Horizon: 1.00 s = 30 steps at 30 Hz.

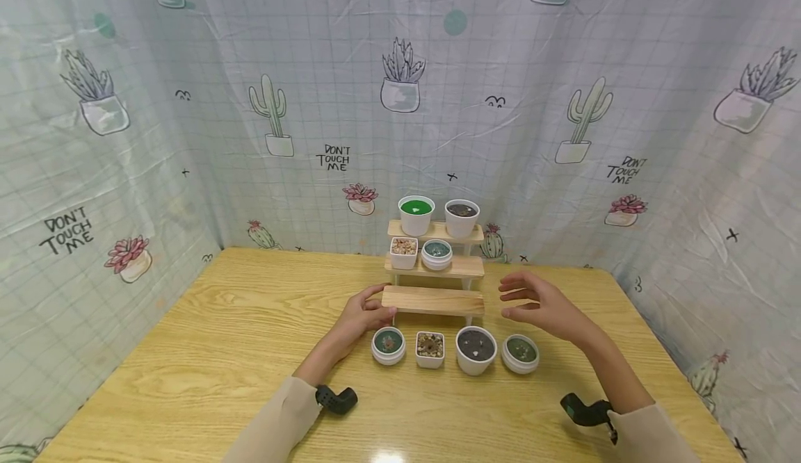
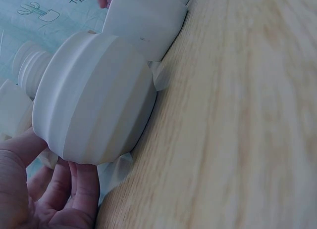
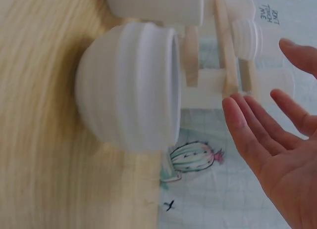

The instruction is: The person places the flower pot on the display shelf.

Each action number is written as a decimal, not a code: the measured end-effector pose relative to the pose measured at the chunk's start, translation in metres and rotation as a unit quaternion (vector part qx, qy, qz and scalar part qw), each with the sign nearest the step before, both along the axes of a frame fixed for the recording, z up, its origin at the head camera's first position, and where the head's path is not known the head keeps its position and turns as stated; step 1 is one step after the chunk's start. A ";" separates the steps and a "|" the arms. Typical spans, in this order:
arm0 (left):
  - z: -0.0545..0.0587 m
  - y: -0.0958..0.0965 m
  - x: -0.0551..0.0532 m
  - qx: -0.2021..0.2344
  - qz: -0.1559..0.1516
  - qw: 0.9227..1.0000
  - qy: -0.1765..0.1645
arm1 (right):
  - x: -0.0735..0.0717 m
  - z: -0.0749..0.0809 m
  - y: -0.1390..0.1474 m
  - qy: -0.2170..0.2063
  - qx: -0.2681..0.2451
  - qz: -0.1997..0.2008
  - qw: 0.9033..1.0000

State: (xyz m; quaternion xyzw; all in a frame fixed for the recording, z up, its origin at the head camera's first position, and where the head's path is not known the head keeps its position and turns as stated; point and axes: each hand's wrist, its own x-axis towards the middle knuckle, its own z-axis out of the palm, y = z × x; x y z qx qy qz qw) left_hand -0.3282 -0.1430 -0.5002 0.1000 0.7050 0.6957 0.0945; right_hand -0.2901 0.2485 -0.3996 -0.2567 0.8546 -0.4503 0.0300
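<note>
A three-tier wooden plant stand [image 1: 432,300] stands at the back of the table, its lowest tier bare. My left hand [image 1: 361,313] holds the left end of that tier, thumb at the front edge; a round ribbed white pot [image 2: 94,100] partly covers it in the left wrist view. Off the tier's right end, my right hand [image 1: 541,303] hovers with fingers spread and nothing in them. Below it sits another round ribbed pot [image 3: 131,88]. Between the two ribbed pots are a square pebble-filled pot [image 1: 430,347] and a taller dark-filled pot [image 1: 475,349].
On the top tier stand a green-filled pot [image 1: 416,214] and a dark-filled pot [image 1: 462,217]. The middle tier carries a square pebble pot [image 1: 404,253] and a ribbed pot [image 1: 436,255]. A cactus-print curtain [image 1: 350,46] hangs around the wooden table [image 1: 250,324].
</note>
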 end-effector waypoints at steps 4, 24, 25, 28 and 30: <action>0.000 0.000 -0.001 -0.005 -0.001 1.000 0.002 | 0.001 -0.008 0.008 -0.002 0.005 0.007 1.000; 0.001 -0.001 0.001 0.002 -0.010 1.000 -0.001 | -0.004 -0.029 0.034 -0.078 -0.003 0.109 0.991; 0.001 -0.001 0.001 0.002 -0.010 1.000 -0.001 | -0.004 -0.030 0.035 -0.083 0.000 0.112 0.990; 0.002 -0.001 0.002 0.003 -0.009 1.000 0.000 | -0.005 -0.031 0.037 -0.094 0.007 0.118 0.989; 0.002 -0.001 0.001 0.005 -0.009 1.000 0.000 | -0.005 -0.032 0.037 -0.102 0.012 0.122 0.987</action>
